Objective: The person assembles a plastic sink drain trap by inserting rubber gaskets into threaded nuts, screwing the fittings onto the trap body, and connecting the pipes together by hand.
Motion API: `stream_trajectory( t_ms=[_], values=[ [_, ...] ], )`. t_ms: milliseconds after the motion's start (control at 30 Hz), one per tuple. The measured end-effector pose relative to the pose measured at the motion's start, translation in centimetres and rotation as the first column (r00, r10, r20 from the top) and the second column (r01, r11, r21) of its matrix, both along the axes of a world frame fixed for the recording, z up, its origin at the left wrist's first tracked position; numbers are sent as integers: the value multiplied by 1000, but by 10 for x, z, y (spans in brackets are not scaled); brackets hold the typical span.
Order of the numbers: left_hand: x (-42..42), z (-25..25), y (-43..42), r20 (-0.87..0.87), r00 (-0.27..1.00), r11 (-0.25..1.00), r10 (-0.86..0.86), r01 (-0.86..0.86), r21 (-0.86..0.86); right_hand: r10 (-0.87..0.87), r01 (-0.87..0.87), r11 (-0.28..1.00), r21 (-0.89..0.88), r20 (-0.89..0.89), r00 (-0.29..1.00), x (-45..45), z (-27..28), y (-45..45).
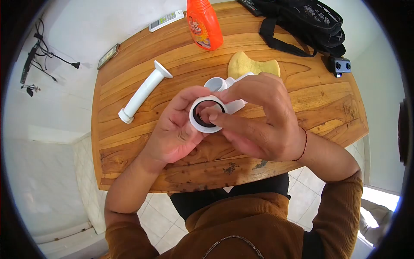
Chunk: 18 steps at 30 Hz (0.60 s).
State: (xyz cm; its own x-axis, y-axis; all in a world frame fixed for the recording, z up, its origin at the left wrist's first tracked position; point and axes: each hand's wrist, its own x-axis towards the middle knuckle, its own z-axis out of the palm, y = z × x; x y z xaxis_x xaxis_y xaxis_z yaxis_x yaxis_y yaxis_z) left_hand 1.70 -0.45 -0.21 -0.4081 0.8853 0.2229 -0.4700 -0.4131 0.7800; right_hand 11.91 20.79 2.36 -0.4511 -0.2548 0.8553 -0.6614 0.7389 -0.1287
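Observation:
A white plastic ring-shaped fitting (194,122) with a black inner seal is held over the wooden table. My left hand (174,129) wraps round its left side. My right hand (263,116) grips the right rim, with one fingertip inside the opening against the black seal. Just behind the fitting lie more white plastic pipe parts (214,83), one with a round open end, partly hidden by my right hand. To the left, a white pipe (144,93) with a flange at one end and a collar at the other lies diagonally.
On the wooden table (125,151) are a yellow sponge (246,67), an orange bottle (204,26), a white remote (166,20), a phone (108,56), a black backpack (306,21) and a small black camera device (340,65). Black cables (39,52) hang at the left wall.

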Motion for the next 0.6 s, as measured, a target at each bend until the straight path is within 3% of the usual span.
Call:
stream_trajectory(
  t_ms=[67,133,300,433,600],
  values=[
    [-2,-2,2,-35,999,1000,23,-24,-4,4,0,998,-56,73,997,5,3,-2],
    [-3,-3,6,-109,994,998,12,-5,68,3,-2,999,-34,31,1000,1,-2,-2],
    [0,-3,6,-77,993,995,94,-91,45,28,-27,999,-34,34,999,0,0,-4],
    [0,-4,4,-105,988,993,114,-111,37,66,-52,989,-139,96,993,1,-1,-10],
    [-4,-4,3,-149,987,997,65,-57,55,56,-50,993,-103,54,997,-1,-8,-11]
  ],
)
